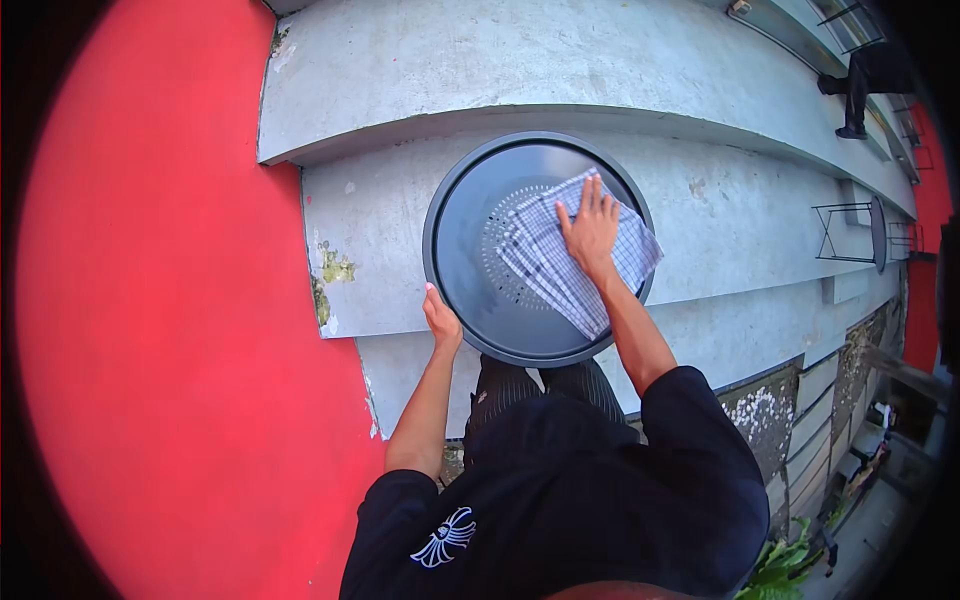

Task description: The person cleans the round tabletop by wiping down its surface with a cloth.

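Note:
A round, dark grey tray (pixel 470 310) with a raised rim and a ring of small punched holes is in front of my legs. My left hand (pixel 442 318) grips its lower left rim, with some fingers hidden at the edge. A checked white and dark blue cloth (pixel 560 262) lies folded over the right part of the tray. On top of the cloth rests my right hand (pixel 594 230), flat with fingers spread, pressing it against the surface. Whether legs stand beneath the tray is hidden.
Wide grey concrete steps (pixel 480 60) run across the view, with a red floor (pixel 150 300) at left. A small round table (pixel 878 235) with thin metal legs stands at right. Another person's dark-clad leg (pixel 857 95) shows at upper right. A green plant (pixel 785 565) is at lower right.

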The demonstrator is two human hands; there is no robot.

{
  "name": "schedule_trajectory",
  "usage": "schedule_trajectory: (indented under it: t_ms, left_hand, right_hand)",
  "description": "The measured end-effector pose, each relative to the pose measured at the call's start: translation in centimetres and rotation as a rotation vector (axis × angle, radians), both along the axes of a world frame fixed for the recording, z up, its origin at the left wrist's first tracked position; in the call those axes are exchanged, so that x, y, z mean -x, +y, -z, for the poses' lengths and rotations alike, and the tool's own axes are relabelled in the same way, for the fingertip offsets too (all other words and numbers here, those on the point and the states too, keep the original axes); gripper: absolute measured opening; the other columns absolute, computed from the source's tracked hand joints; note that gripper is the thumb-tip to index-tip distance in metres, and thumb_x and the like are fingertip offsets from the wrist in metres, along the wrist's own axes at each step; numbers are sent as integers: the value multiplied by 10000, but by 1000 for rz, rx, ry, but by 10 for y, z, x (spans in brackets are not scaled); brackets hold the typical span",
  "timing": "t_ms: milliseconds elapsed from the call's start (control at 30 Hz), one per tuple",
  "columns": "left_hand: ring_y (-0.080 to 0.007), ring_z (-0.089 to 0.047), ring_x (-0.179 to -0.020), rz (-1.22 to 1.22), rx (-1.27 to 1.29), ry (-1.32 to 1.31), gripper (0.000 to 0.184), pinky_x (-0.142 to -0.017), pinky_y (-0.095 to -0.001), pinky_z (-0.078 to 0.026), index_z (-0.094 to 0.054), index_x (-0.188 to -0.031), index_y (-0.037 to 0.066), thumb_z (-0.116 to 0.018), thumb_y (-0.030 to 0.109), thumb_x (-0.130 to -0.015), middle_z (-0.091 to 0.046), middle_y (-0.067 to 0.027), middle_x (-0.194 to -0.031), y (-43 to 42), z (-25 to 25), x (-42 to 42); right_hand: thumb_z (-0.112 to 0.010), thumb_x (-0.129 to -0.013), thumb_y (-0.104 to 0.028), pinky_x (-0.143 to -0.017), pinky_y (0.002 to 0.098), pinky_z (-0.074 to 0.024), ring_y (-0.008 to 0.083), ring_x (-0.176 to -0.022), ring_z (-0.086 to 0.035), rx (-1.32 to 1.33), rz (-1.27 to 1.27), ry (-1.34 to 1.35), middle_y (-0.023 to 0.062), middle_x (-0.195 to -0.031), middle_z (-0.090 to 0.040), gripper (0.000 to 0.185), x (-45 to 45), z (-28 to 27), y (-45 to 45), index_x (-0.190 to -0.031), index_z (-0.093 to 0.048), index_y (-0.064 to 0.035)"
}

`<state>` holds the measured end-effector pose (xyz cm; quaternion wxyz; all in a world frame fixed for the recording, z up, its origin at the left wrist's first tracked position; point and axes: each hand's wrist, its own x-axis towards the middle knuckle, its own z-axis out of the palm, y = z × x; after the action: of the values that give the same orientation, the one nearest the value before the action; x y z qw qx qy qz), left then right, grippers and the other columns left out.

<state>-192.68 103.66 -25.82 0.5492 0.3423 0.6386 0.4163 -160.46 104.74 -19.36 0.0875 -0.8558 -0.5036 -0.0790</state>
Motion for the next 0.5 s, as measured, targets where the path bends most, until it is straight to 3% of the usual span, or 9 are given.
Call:
schedule_trajectory:
  t_ms: [100, 167, 267, 367, 500]
  left_hand:
    - [-226, -601, -966, 19, -18, 67, 663, -923, -360, -475, -650, -1082, -68, -351, 521, -1138, -684, -114, -1026, 1, -1, -3]
    - [-221, -600, -943, -5, -59, -56, 658, -914, -360, -477, -653, -1075, -59, -344, 518, -1139, -681, -106, -998, 1, -5, -6]
    - [-220, -607, -968, 7, -12, -20, 658, -928, -356, -476, -656, -1098, -62, -341, 514, -1140, -688, -111, -1019, 1, -13, -8]
    - [-223, -604, -983, 5, -27, 2, 661, -937, -352, -470, -653, -1104, -70, -343, 513, -1140, -688, -119, -1036, 2, -7, -6]
    - [-235, -588, -992, -6, -44, 5, 660, -947, -358, -461, -644, -1095, -77, -356, 515, -1140, -676, -132, -1046, 1, -1, -5]
  right_hand:
    - [-559, -1020, -532, -1156, 536, -367, 456, -1270, -543, 58, 138, 105, 245, -1611, -433, 788, -3, -17, -75, -1514, -470, 75]
    - [-563, -1025, -509, -1174, 523, -356, 457, -1257, -547, 93, 159, -2, 268, -1598, -439, 791, 14, -15, -121, -1516, -449, 101]
    - [-559, -1030, -499, -1204, 523, -324, 458, -1293, -520, 151, 178, 46, 275, -1621, -397, 804, 37, -22, -150, -1530, -417, 115]
    - [-552, -1033, -513, -1237, 549, -271, 475, -1378, -460, 183, 186, 132, 263, -1668, -321, 830, 33, -16, -144, -1563, -371, 99]
    - [-522, -1037, -546, -1275, 600, -127, 498, -1544, -253, 58, 110, 141, 190, -1700, -299, 838, 7, 1, -78, -1617, -321, 25]
